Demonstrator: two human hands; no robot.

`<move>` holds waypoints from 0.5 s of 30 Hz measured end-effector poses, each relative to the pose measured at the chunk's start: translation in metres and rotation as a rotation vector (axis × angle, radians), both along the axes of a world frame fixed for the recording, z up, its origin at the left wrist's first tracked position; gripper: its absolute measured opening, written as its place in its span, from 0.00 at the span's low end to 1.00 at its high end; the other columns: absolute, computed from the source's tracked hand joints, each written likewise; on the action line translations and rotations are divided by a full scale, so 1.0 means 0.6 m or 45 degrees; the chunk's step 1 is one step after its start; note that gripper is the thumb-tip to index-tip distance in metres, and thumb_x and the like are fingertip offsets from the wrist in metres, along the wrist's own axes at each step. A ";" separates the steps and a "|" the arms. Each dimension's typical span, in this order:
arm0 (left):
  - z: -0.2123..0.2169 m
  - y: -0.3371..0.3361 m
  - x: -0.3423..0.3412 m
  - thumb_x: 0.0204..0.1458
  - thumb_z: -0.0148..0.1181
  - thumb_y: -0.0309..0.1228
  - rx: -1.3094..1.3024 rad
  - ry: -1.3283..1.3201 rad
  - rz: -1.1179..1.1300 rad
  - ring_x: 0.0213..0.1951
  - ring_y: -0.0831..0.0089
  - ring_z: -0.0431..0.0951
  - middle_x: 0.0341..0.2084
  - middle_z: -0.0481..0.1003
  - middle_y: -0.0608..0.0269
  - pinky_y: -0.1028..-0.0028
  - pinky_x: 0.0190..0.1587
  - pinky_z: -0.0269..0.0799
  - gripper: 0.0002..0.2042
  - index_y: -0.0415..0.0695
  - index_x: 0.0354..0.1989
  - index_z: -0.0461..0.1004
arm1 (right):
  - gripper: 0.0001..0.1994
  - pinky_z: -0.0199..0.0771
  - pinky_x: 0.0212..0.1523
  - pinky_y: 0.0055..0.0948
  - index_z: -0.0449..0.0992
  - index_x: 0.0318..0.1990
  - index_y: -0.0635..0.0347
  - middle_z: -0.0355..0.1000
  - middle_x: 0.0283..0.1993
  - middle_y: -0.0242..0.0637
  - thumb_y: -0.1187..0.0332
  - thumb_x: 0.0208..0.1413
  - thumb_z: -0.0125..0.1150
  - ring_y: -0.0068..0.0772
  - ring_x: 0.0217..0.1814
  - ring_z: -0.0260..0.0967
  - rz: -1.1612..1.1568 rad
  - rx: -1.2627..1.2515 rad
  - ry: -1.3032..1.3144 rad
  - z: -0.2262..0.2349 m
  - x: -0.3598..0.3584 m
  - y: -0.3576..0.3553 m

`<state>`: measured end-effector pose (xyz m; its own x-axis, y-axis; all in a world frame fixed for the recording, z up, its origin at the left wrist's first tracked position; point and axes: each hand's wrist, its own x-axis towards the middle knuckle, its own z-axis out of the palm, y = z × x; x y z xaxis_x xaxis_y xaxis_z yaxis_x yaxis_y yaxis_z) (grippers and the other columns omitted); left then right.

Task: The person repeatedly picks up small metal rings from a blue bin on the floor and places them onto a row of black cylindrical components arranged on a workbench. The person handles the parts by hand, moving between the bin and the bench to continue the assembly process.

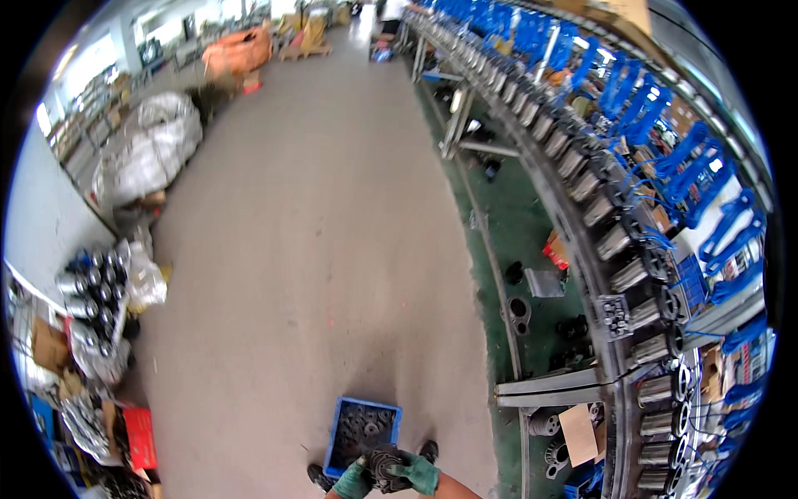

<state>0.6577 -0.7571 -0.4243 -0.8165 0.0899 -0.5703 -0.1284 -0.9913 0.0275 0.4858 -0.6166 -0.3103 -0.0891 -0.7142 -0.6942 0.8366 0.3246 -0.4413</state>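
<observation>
Both hands gloved in green, low at the bottom edge of the view: left hand (pixel 355 481) and right hand (pixel 420 472) wrapped from either side around a dark round metal part (pixel 384 467), probably a gear-like casting, each grip closed on it and sharing what looks like a heavy load. Held directly above the near edge of a blue plastic crate (pixel 362 431) on the concrete floor (pixel 316 249), so only a short lift separates part and crate; more dark round parts (pixel 366 422) of the same kind lying loose inside. Dark shoe tips (pixel 429 450) planted just beside the crate's near corners, a stance suited to bending straight over it. To the right, a long curved conveyor line (pixel 615 249) carrying a row of metal cylinders, with blue hoses (pixel 690 166) hanging over it, well apart from the crate. Along the left wall, bagged and stacked metal parts (pixel 96 291) and a large wrapped bundle (pixel 150 145), kept clear of the open aisle.
</observation>
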 end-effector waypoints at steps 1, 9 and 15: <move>0.059 -0.011 -0.037 0.56 0.65 0.47 -0.034 0.085 -0.095 0.63 0.58 0.70 0.64 0.69 0.60 0.51 0.64 0.68 0.36 0.52 0.72 0.59 | 0.32 0.78 0.58 0.35 0.66 0.68 0.58 0.74 0.58 0.36 0.67 0.57 0.71 0.32 0.58 0.74 -0.087 -0.005 0.059 0.035 -0.011 0.021; 0.417 0.058 -0.220 0.54 0.70 0.39 -0.347 0.199 -0.671 0.63 0.57 0.69 0.64 0.67 0.59 0.50 0.65 0.68 0.40 0.51 0.73 0.55 | 0.29 0.82 0.50 0.33 0.68 0.65 0.61 0.75 0.56 0.39 0.65 0.58 0.70 0.31 0.52 0.76 -0.172 0.030 0.142 0.249 -0.137 0.147; 0.558 0.229 -0.361 0.57 0.67 0.36 -0.281 0.416 -0.652 0.64 0.58 0.70 0.64 0.67 0.59 0.48 0.62 0.70 0.37 0.53 0.73 0.54 | 0.34 0.78 0.55 0.30 0.65 0.65 0.66 0.75 0.57 0.42 0.63 0.54 0.74 0.30 0.54 0.74 0.044 0.100 0.742 0.354 -0.265 0.301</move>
